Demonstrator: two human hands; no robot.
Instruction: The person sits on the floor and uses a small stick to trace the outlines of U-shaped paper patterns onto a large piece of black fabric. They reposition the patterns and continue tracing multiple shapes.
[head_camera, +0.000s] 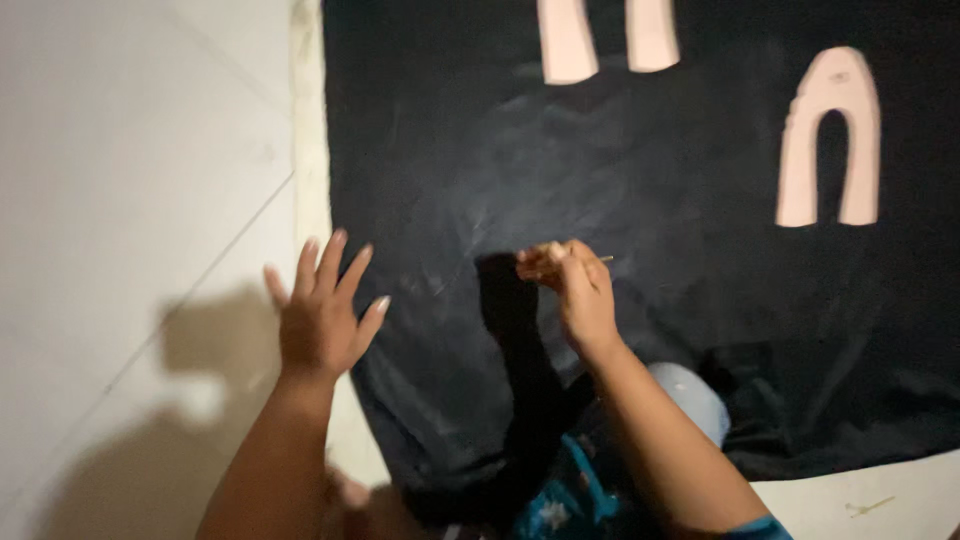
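A large black cloth lies spread flat over a pale tiled floor, its matte surface marked with faint chalky smears and soft creases, and its lower edge bunching into folds toward 5 o'clock. Pale pink arch-shaped cutouts sit on it: a whole arch with two straight legs and a rounded top at 2 o'clock, and two cropped pink legs at 12 o'clock, cut off by the top edge. A cream strip runs along the cloth's left border at 10 o'clock. The left hand is spread wide open at 8 o'clock, fingers fanned apart, over the cloth's left edge where it meets the floor; whether the palm presses down cannot be told, and it has nothing in its grip. The right hand, near the centre of the view, is closed in a pinch, thumb and fingertips drawn together on a thin pale stick, its tip poking out toward 3 o'clock just above the cloth; blur hides what kind of tool it is. A blue patterned garment shows at 6 o'clock.
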